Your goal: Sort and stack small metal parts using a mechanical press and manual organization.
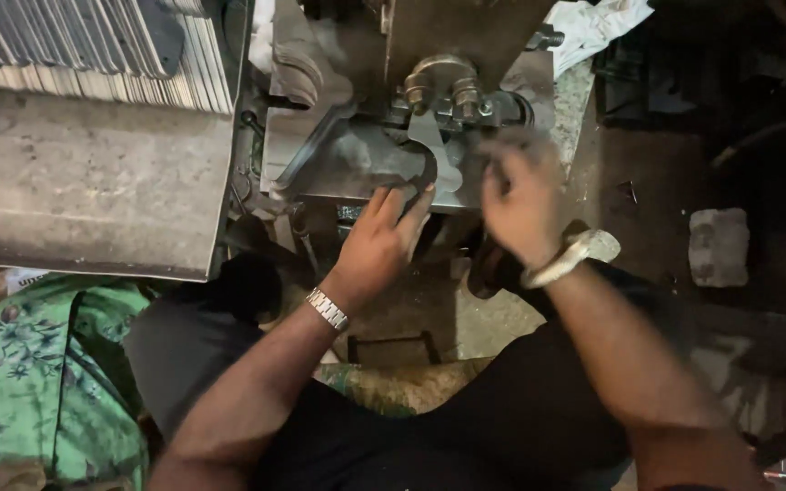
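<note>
The left hand [382, 238] reached up to the front edge of the machine [357, 136], its fingers pinched narrow on a dark, curved metal piece [427, 173] that lay just above the fingertips, against the flat grey plate [347, 168] of the machine bed. The piece looked thin and hook-shaped, its long axis running roughly up and away from the person, toward the shaped steel blade [425, 136] hanging under two worn brass-coloured nuts [441, 91]. The right hand [518, 205] hovered just beside it, to the right, blurred; I could not tell whether its grip was wide or closed, and nothing showed in it. The left hand was the nearer of the two to the piece and was touching it.

A metal-link watch [327, 309] sat on the left wrist, a pale band [557, 264] on the right. To the left stood a dull, scuffed steel counter [84, 182] carrying a close-packed stack of thin grey sheets [93, 45]. A green flowered cloth [29, 373] lay at lower left, a grey block [719, 245] on the dark floor [666, 164] to the right.
</note>
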